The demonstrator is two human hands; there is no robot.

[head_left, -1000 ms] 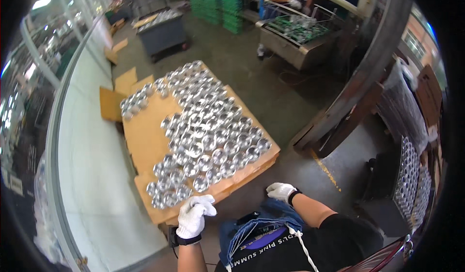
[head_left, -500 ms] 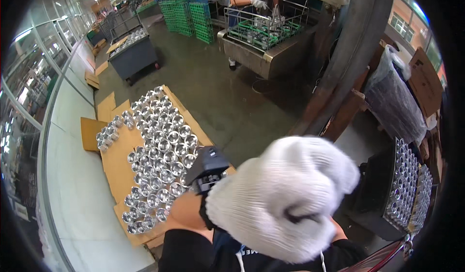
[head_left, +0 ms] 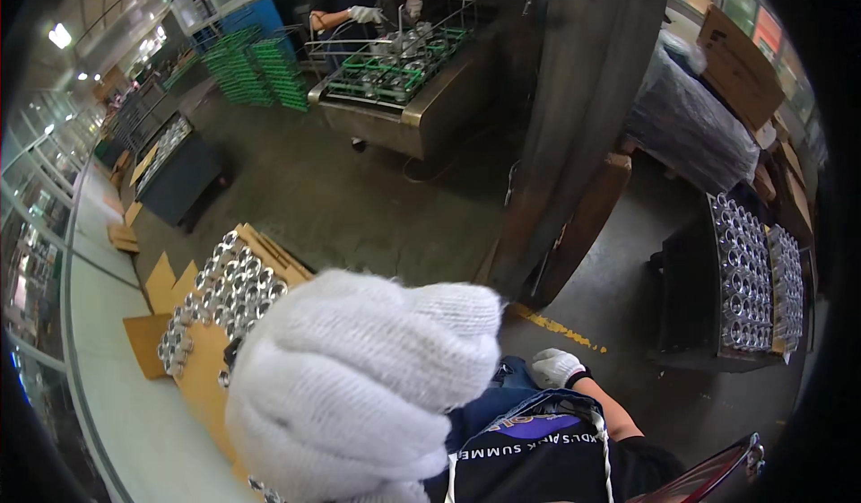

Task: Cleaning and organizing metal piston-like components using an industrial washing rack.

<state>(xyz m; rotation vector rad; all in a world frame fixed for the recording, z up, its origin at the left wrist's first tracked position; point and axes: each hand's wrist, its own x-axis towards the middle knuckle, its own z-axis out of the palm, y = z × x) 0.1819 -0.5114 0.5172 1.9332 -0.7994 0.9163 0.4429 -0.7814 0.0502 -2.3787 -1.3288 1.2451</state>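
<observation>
Polished metal cups (head_left: 235, 281) are standing on a cardboard sheet (head_left: 203, 370), far and left of the left hand (head_left: 354, 386), their long axes apparently running upright. That gloved hand is hovering nearer them, fingers curling and hiding its grip, so I cannot tell whether it is holding anything. The right hand (head_left: 556, 368) is staying well right, its grip's contents hidden too.

A head-worn fisheye looks forward and down.
</observation>
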